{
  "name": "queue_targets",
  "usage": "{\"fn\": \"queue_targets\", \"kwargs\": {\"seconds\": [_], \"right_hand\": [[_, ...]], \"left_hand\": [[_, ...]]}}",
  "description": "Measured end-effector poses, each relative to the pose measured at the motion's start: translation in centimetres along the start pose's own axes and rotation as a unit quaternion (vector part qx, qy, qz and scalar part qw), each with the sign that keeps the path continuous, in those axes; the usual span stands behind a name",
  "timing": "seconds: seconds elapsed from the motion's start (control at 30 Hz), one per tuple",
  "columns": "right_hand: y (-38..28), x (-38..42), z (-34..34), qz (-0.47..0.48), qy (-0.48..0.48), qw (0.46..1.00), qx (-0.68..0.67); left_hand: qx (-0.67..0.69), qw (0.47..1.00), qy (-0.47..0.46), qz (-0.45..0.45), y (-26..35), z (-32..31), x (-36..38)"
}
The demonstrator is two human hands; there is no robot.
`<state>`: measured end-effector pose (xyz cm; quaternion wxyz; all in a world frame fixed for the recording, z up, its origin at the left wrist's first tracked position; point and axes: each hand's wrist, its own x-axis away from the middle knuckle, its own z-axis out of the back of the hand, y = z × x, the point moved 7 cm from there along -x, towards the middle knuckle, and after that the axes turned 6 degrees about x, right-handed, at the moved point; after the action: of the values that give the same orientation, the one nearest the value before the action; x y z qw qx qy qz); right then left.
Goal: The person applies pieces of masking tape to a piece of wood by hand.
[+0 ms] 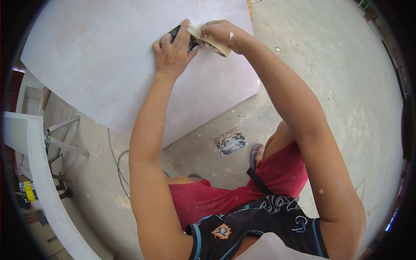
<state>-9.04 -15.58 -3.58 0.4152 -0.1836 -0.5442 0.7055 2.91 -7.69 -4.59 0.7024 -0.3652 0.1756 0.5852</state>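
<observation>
My left hand (172, 52) lies over a dark, speckled flat piece (175, 31) on the large white panel. Its fingers are spread across the piece and the thumb presses at the near edge. A beige curled strip or roll (220, 47), much like tape or backed abrasive paper, is held closed in my right hand (219, 32). From it a pale end (194, 31) reaches to the dark piece, close to my left fingers. The strip's exact kind cannot be made out, and my right fingertips are partly hidden.
The white panel (108, 65) spreads across the upper left, its near edge before my knees. On the concrete floor (342, 82) lies a black-and-white sheet (231, 141). A dark cable (119, 167), a metal stand (65, 134) and another white board (47, 190) are at left.
</observation>
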Motion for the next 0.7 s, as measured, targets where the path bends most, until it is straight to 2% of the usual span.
{"fn": "queue_targets", "kwargs": {"seconds": [0.3,0.37,0.57,0.7], "right_hand": [[1.2,-0.8,0.4,-0.106,0.000,0.989,-0.103],[2.2,-1.7,0.2,-0.105,0.006,0.987,-0.119],[3.4,-2.6,0.0,-0.131,0.012,0.979,-0.153],[4.0,-2.8,0.1,-0.129,0.005,0.975,-0.180]], "left_hand": [[-0.003,0.999,-0.014,-0.028,-0.3,-0.6,-0.2],[0.007,0.999,-0.003,-0.036,-0.2,-0.2,-0.2],[-0.009,0.999,-0.042,-0.024,-0.5,-0.7,-0.2],[-0.044,0.993,-0.108,0.007,-0.7,-1.5,0.0]]}}
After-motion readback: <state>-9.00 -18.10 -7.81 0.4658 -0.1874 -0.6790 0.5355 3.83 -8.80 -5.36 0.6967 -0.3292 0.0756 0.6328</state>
